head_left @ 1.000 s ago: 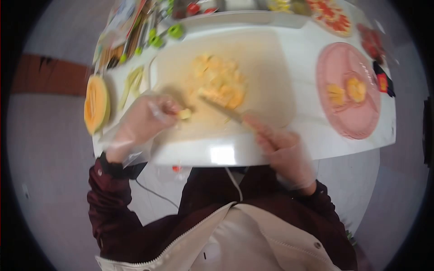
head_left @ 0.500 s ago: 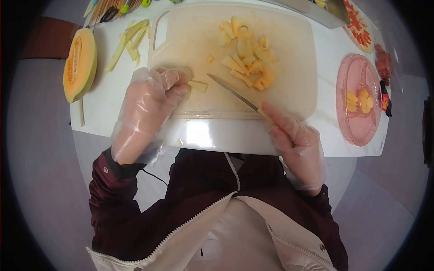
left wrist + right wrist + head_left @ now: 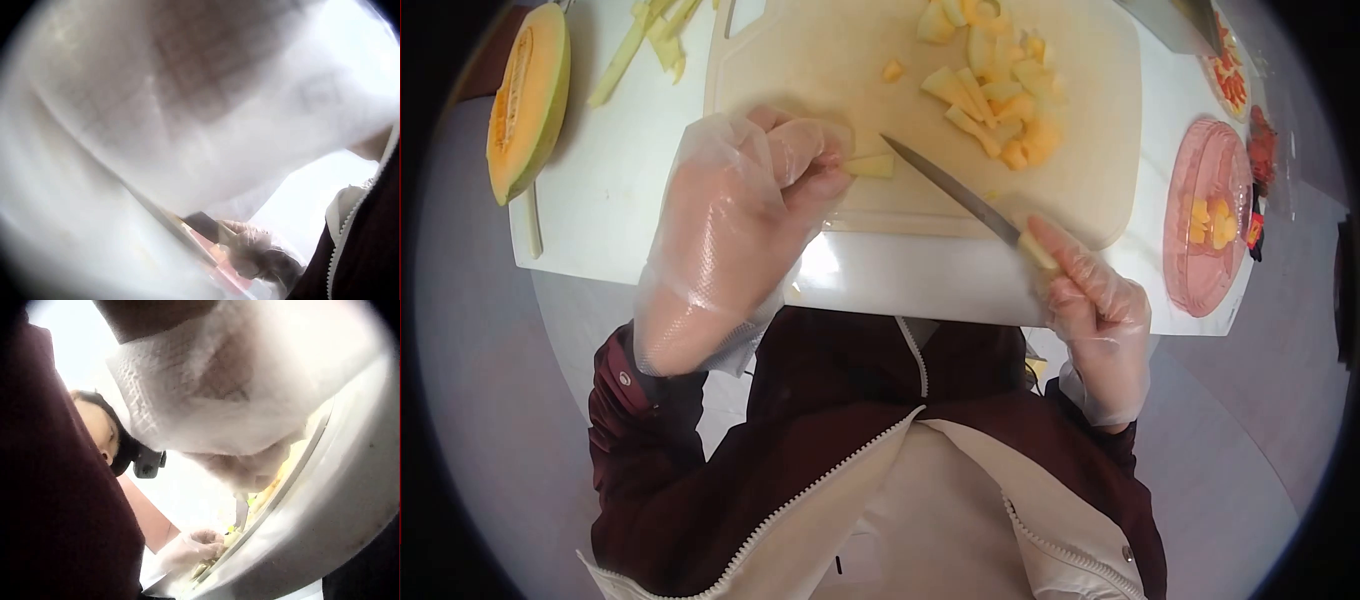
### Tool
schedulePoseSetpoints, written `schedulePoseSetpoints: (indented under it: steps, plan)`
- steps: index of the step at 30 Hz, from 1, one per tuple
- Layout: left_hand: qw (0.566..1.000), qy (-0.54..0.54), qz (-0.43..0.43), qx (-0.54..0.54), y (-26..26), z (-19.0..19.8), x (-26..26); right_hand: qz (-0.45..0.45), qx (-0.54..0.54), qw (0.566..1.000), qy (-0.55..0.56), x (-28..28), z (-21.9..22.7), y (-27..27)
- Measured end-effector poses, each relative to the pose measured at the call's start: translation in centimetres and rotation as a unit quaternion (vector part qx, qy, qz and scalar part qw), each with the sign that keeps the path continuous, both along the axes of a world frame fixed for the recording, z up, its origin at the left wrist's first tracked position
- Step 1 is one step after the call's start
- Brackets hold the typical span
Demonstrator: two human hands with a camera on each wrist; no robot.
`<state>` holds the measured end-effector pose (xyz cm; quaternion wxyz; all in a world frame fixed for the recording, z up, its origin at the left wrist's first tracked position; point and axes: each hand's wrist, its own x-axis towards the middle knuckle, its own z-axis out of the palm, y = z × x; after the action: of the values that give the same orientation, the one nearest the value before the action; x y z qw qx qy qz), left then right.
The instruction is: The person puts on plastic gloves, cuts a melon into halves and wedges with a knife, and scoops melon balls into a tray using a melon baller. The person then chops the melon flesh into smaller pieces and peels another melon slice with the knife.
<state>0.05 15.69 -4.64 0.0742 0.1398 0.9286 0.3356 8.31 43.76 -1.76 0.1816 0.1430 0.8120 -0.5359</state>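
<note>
Both hands wear clear plastic gloves. Between its thumb and fingers, my left hand (image 3: pixel 745 200) pinches a pale yellow-green strip of melon (image 3: pixel 870 166), low over the left front of the cutting board (image 3: pixel 800 60). My right hand (image 3: pixel 1100 320) grips a knife (image 3: pixel 950 185) by its light handle, the blade angled up and left with its tip near the strip. Cut melon pieces (image 3: pixel 1000 90) lie heaped behind the blade, with one small cube (image 3: pixel 892 70) apart to their left. In the left wrist view, blurred glove plastic covers most of the picture.
A halved melon (image 3: pixel 528 105) with seeds stands at the table's left edge, near pale rind strips (image 3: pixel 625 60). To the right is a pink divided plate (image 3: pixel 1185 240) holding some melon pieces. A metal container (image 3: pixel 1175 20) stands behind the board's right corner.
The head view has tilted, so the board sits higher and further right. The knife tip has drawn back from the melon pieces toward me. The left hand keeps its pinch near the board's front.
</note>
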Motion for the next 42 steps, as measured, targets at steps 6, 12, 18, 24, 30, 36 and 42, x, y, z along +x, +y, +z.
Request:
schedulePoseSetpoints:
  steps: [6,12,18,24,30,36,42]
  plan:
    - [0.995,-0.052,-0.09,-0.004,-1.4,0.3,-1.2,-0.043,-0.093,0.994,-0.035,0.0,-0.9,-0.3]
    - [0.995,-0.066,-0.07,0.019,-4.1,1.0,-0.4,-0.015,-0.075,0.997,-0.025,0.1,-1.8,0.4]
    - [0.989,0.078,0.085,0.095,-6.9,0.4,2.1,-0.034,-0.093,0.995,-0.026,0.2,-2.0,0.2]
    - [0.479,-0.172,0.114,0.853,-11.0,1.5,1.2,0.021,-0.033,0.999,0.011,0.8,-3.1,0.8]
    - [0.249,-0.14,0.064,0.956,-9.7,3.3,1.7,-0.044,-0.048,0.998,0.016,0.9,-3.9,1.5]
    - [0.27,-0.108,0.061,0.955,-9.3,3.2,2.3,-0.049,-0.052,0.997,0.022,1.0,-3.9,1.4]
    - [0.268,-0.108,0.1,0.952,-9.4,2.7,2.0,-0.04,-0.047,0.998,0.025,0.7,-3.6,1.4]
